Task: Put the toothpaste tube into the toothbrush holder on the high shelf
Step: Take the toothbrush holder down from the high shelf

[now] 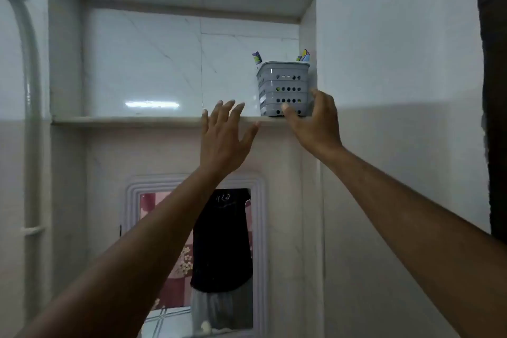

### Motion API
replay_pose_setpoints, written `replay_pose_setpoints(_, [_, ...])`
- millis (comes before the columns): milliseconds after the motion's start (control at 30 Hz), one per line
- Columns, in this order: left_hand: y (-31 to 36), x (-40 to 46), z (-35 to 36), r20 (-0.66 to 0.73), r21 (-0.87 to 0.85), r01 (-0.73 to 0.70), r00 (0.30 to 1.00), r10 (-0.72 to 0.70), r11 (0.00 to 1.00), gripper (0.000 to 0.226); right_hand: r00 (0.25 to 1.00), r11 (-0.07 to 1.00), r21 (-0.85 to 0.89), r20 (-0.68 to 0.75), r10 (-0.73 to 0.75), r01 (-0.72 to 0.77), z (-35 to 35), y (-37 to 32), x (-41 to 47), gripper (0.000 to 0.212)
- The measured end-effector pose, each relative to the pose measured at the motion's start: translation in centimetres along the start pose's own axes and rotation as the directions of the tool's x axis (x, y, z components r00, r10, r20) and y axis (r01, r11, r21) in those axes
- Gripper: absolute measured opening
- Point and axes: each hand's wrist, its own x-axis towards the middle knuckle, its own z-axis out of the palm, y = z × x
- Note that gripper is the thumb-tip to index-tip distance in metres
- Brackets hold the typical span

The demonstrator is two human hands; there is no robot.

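A grey perforated toothbrush holder (282, 88) stands at the right end of the high shelf (131, 120), inside a tiled wall niche. Coloured ends stick out of its top: one at the left rim (257, 57) and one at the right rim (304, 56); I cannot tell which is the toothpaste tube. My right hand (315, 121) is at the holder's lower right, thumb on its front bottom edge and fingers along its right side. My left hand (223, 134) is raised with fingers spread, empty, just left of the holder at the shelf's front edge.
The niche's right wall (308, 35) stands tight against the holder. A framed mirror (197, 255) hangs below the shelf. A white pipe (31, 118) runs down the left wall. A dark object (493, 90) fills the right edge of view.
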Motion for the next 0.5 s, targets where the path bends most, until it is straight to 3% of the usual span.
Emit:
replay_pose_setpoints(133, [-0.5,0.5,2.0,-0.103,0.112,0.003,0.995,0.009,0.994,0.060,1.000,1.000,-0.021,-0.028,-0.003,0.003,2.1,0.3,1.6,0.085])
replay_pose_setpoints(267, [-0.5,0.5,2.7,-0.209,0.101,0.008,0.978,0.013,0.995,0.050,1.000,1.000,-0.026,-0.023,0.017,-0.017,3.9,0.9,2.5,0.102])
replay_pose_setpoints(433, [-0.5,0.6,2.9,-0.224,0.103,0.015,0.975,0.008,0.995,0.051,0.999,0.997,-0.063,-0.034,0.042,-0.044,5.3,1.2,3.1,0.129])
replay_pose_setpoints(500, [-0.4,0.6,2.8,-0.217,0.105,0.019,0.976,0.004,0.994,0.052,0.998,0.996,-0.064,-0.045,0.052,-0.055,5.3,1.1,3.2,0.128])
